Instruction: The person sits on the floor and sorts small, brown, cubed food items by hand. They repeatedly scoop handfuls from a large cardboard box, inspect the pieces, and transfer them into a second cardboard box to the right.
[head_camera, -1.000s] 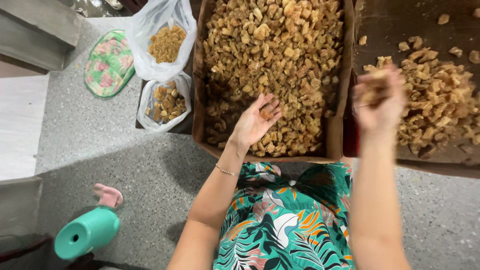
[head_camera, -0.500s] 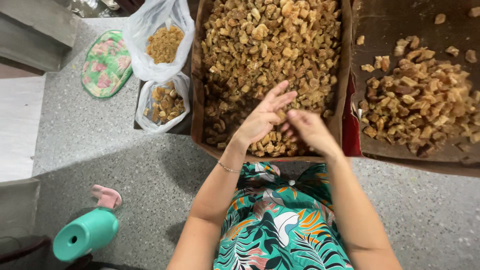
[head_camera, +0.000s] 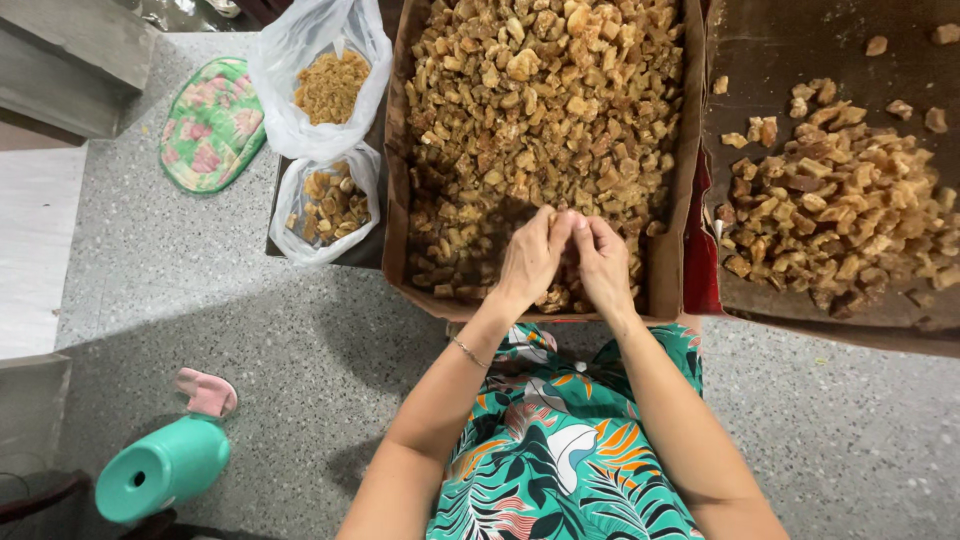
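My left hand (head_camera: 530, 258) and my right hand (head_camera: 603, 262) meet fingertip to fingertip over the near end of a cardboard box (head_camera: 395, 190) filled with brown, amber chunks (head_camera: 540, 100). The fingers are bunched together above the chunks; whether they pinch a piece is hidden. A thin bracelet sits on my left wrist. To the right lies a second, darker tray (head_camera: 800, 40) with a smaller heap of similar brown pieces (head_camera: 850, 210).
Two clear plastic bags stand left of the box, one with fine crumbs (head_camera: 328, 85), one with chunks (head_camera: 330, 200). A floral pad (head_camera: 212, 125) lies further left. A teal bottle (head_camera: 160, 468) and pink slipper (head_camera: 207, 392) rest on the speckled floor.
My right hand swung from above the right tray back to the box and now meets the left hand. The left hand's spread fingers have closed together.
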